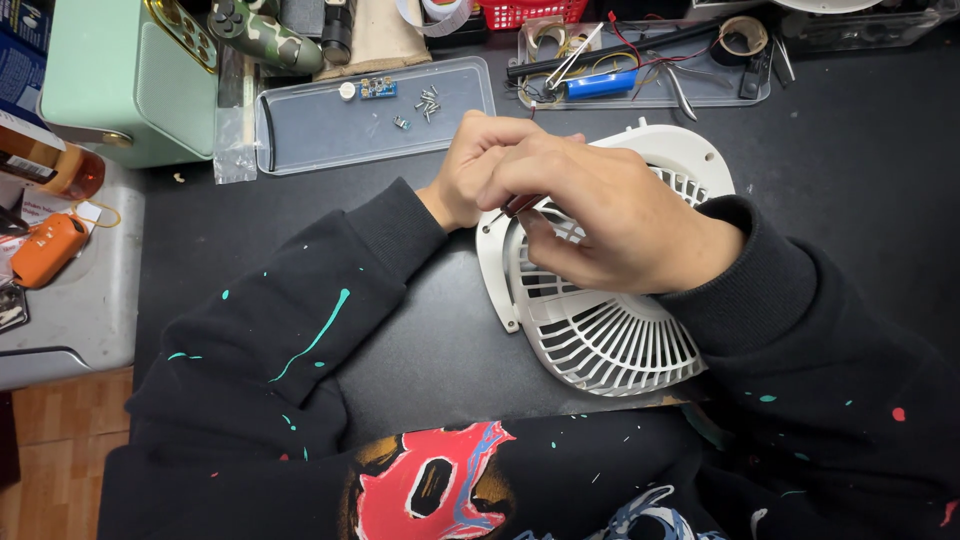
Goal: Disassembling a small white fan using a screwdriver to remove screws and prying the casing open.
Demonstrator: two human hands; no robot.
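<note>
On the black surface (420,340), near its front edge, lies a white fan grille (610,340) with radial slats; both hands meet over its upper part. Right hand (610,220) rests on the grille, fingers closed narrowly around a thin reddish-brown tool handle (522,204); left hand (485,160) is curled tight just behind it, touching the right, and whether it grips anything cannot be told. Behind the hands sits a clear tray (320,130) with small screws (428,103) and a tiny blue circuit board (379,89); farther right, 1 second tray (700,95) holds a blue battery cell (600,83) and wires.
</note>
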